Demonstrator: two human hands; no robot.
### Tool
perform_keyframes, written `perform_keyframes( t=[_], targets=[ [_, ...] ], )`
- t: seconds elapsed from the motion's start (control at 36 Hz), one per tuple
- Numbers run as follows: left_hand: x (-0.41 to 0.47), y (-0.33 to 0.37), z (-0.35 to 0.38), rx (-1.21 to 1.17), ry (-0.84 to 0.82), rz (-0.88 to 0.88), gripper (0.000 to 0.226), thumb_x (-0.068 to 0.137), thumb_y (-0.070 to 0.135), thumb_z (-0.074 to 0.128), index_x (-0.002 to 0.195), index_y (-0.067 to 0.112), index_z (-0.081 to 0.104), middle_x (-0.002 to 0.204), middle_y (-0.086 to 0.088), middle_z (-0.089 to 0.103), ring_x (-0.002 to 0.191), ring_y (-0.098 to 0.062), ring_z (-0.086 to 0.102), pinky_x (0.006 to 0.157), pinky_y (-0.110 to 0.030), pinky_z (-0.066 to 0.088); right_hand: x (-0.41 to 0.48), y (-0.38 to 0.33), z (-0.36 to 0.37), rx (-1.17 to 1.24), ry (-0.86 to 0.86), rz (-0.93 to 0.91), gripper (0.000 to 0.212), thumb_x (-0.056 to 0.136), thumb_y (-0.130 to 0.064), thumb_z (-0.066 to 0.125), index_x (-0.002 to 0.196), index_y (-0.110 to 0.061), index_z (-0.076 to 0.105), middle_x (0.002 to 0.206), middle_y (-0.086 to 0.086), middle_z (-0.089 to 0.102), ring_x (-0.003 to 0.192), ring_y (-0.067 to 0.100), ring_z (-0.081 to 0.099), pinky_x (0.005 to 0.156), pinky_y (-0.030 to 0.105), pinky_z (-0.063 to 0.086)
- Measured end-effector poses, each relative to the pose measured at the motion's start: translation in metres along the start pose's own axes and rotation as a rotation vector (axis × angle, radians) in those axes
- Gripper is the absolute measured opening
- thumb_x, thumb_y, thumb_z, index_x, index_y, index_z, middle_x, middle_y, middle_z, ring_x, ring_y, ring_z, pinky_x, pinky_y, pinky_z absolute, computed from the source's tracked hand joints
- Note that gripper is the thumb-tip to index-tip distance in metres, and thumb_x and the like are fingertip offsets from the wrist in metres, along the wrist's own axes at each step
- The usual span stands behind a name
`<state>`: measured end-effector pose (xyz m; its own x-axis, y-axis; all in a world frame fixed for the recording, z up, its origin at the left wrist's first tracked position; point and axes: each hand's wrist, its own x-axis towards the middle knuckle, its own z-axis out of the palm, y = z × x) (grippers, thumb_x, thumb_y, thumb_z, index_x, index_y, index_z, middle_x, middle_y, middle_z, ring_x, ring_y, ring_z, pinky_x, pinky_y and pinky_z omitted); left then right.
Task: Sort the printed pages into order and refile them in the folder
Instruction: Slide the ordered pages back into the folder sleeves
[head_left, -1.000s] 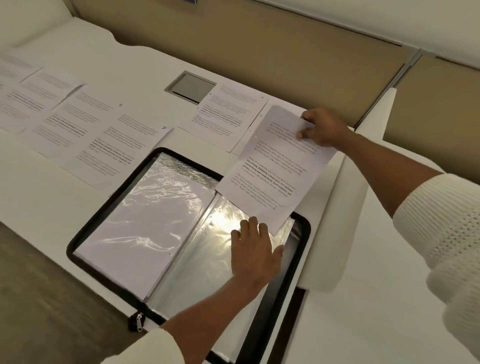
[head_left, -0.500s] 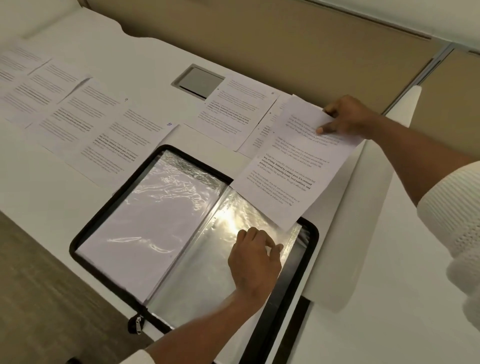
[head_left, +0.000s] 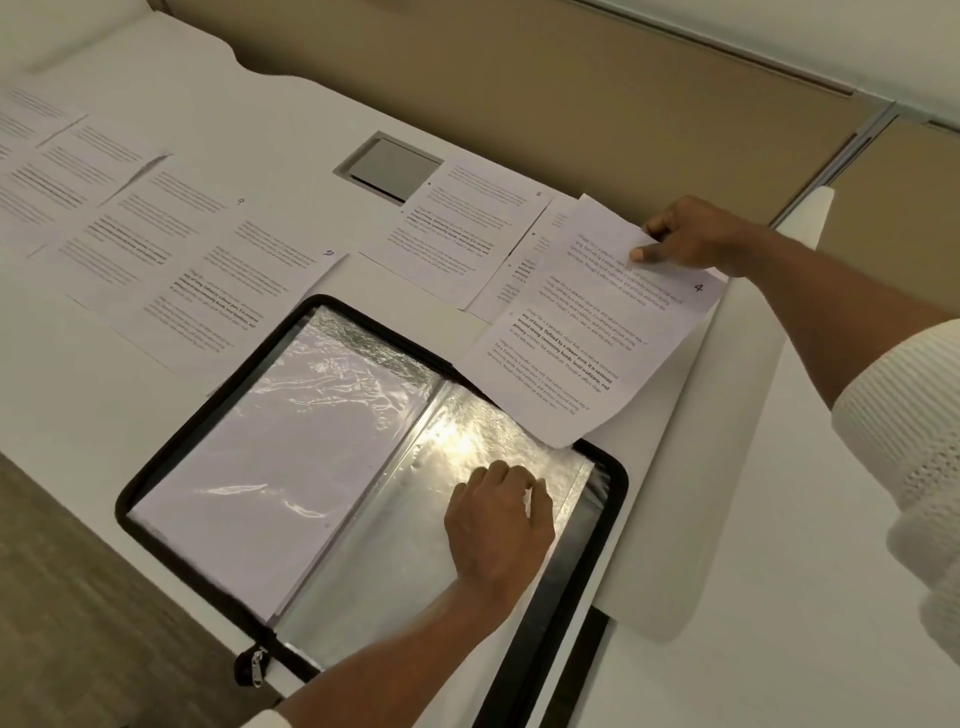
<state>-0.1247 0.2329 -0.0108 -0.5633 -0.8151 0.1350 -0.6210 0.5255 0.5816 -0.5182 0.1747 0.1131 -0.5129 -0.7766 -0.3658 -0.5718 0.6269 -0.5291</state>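
Head view: one view only.
Right hand (head_left: 691, 236): the page marked 4 (head_left: 587, 332) is pinched at its far edge between thumb and fingers.
Page position: it is held over the open folder (head_left: 218, 401), at the far right corner.
Left hand (head_left: 498, 519): bent fingertips are laid on the clear sleeve (head_left: 384, 566); whether it is pinched cannot be told.
Loose pages (head_left: 218, 301): spread on the desk (head_left: 753, 649) beyond the folder.

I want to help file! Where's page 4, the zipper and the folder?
page 4 (head_left: 587, 332), head view, middle of the sheet.
zipper (head_left: 257, 667), head view, its metal pull.
folder (head_left: 613, 493), head view, black right rim.
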Motion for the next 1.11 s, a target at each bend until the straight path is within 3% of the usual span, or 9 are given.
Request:
perform_keyframes(
  t=[0.11,0.19,0.36,0.47,0.64,0.83,0.97,1.11],
  targets=[
    [0.0,0.001,0.001,0.035,-0.004,0.023,0.009,0.09,0.03,0.077,0.086,0.023,0.076,0.086,0.01,0.071,0.076,-0.008,0.064,0.067,-0.033,0.06,-0.001,-0.002,-0.005,-0.007,0.056,-0.005,0.003,0.09,-0.018,0.082,0.091,-0.017,0.079,0.09,0.007,0.076,0.077,0.019,0.066,0.079,0.033,0.055],
    [0.0,0.005,-0.002,0.007,0.005,-0.005,0.016,0.081,0.027,0.088,0.082,0.025,0.072,0.081,0.013,0.069,0.069,-0.006,0.063,0.062,-0.028,0.059,-0.001,-0.005,-0.012,-0.051,0.126,-0.027,0.012,0.087,-0.018,0.084,0.08,-0.018,0.075,0.075,0.001,0.068,0.066,0.014,0.061,0.064,0.026,0.047],
    [0.0,0.008,-0.008,-0.037,0.039,-0.025,0.028,0.078,0.025,0.092,0.082,0.025,0.065,0.077,0.013,0.065,0.059,-0.005,0.059,0.051,-0.027,0.057,0.001,-0.01,-0.029,-0.131,0.101,-0.032,0.019,0.083,-0.02,0.088,0.081,-0.007,0.074,0.074,0.008,0.066,0.067,0.021,0.058,0.066,0.03,0.046],
    [0.0,0.007,-0.009,-0.019,0.064,0.018,0.029,0.076,0.022,0.094,0.082,0.022,0.065,0.075,0.012,0.064,0.055,-0.005,0.058,0.046,-0.027,0.056,-0.001,-0.015,-0.042,-0.179,0.058,-0.017,0.022,0.084,-0.019,0.087,0.073,-0.01,0.07,0.068,0.005,0.061,0.062,0.018,0.053,0.06,0.029,0.041],
    [0.0,0.002,-0.004,0.037,0.083,0.099,0.024,0.081,0.021,0.091,0.084,0.019,0.067,0.073,0.008,0.064,0.052,-0.007,0.056,0.045,-0.027,0.054,-0.003,-0.026,-0.06,-0.154,-0.025,0.04,0.018,0.084,-0.027,0.088,0.094,-0.015,0.08,0.088,0.004,0.079,0.08,0.026,0.074,0.076,0.033,0.057],
    [0.0,0.0,0.001,0.054,0.075,0.131,0.022,0.08,0.014,0.089,0.084,0.017,0.068,0.073,0.005,0.066,0.049,-0.01,0.056,0.045,-0.028,0.054,0.006,-0.042,-0.066,-0.119,-0.118,0.089,0.016,0.083,-0.021,0.087,0.096,-0.013,0.08,0.089,0.005,0.081,0.065,0.016,0.076,0.06,0.028,0.06],
    [0.002,0.0,0.002,0.044,0.077,0.137,0.025,0.074,0.007,0.089,0.079,0.017,0.067,0.069,0.006,0.062,0.047,-0.01,0.053,0.043,-0.028,0.051,0.021,-0.049,-0.057,-0.14,-0.203,0.087,0.019,0.083,-0.016,0.087,0.096,-0.007,0.078,0.097,0.015,0.079,0.081,0.033,0.074,0.091,0.053,0.06],
    [0.002,0.001,0.001,0.046,0.065,0.152,0.026,0.074,0.007,0.09,0.078,0.017,0.066,0.067,0.006,0.06,0.046,-0.009,0.049,0.042,-0.027,0.05,0.029,-0.057,-0.045,-0.2,-0.215,0.071,0.018,0.079,-0.022,0.09,0.089,-0.012,0.079,0.096,0.013,0.079,0.081,0.03,0.072,0.086,0.046,0.058]
  ],
)
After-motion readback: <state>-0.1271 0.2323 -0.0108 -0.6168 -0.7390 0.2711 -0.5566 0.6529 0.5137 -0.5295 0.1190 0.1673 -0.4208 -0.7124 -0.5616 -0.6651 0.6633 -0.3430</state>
